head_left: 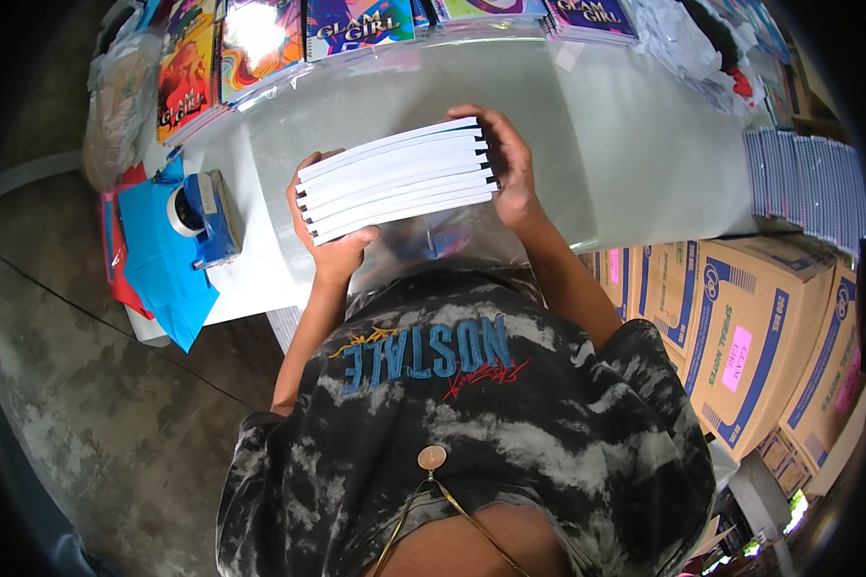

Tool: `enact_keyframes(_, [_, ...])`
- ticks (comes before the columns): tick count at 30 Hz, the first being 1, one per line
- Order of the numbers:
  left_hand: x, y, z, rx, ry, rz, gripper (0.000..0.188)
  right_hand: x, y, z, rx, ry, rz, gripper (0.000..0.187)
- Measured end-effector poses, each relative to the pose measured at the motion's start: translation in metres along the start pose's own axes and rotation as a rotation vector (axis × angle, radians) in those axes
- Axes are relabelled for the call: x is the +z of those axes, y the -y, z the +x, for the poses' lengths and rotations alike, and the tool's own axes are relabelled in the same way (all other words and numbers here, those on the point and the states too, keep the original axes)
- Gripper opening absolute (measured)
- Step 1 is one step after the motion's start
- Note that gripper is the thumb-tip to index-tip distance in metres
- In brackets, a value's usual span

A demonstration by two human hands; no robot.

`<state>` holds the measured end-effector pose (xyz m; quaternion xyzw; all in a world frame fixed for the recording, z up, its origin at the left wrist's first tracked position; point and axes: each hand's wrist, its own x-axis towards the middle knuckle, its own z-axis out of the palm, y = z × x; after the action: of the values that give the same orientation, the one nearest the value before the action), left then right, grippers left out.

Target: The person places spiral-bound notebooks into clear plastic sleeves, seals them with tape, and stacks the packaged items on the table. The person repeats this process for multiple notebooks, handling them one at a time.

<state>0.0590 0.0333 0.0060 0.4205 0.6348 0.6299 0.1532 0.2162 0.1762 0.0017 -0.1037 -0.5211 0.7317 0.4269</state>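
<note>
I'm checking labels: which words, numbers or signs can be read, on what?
I won't copy wording, only locate it.
Spiral notebooks: large pale cover lettering.
Boxes: green and blue print; pink labels.
Shirt: blue lettering, red script, upside down.
Pendant: marks too small to read.
Held stack: none visible.

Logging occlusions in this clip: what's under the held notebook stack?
Plastic sheeting shows around the notebook stack, which the left hand and right hand grip; whatever lies directly beneath is covered.
</note>
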Motion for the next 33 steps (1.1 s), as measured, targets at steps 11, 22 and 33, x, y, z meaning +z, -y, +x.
enact_keyframes(11, [-0.01,0.016,-0.021,-0.08,-0.053,0.071,0.104,-0.033,-0.032,0.005,0.146,0.016,-0.085,0.048])
enact_keyframes(22, [-0.009,0.009,-0.018,-0.044,-0.094,0.111,0.108,-0.081,-0.044,0.005,0.5,0.268,-0.327,0.027])
enact_keyframes(33, [-0.015,0.017,-0.016,0.064,0.034,0.119,0.095,-0.062,0.031,0.085,-0.163,0.184,-0.846,0.02])
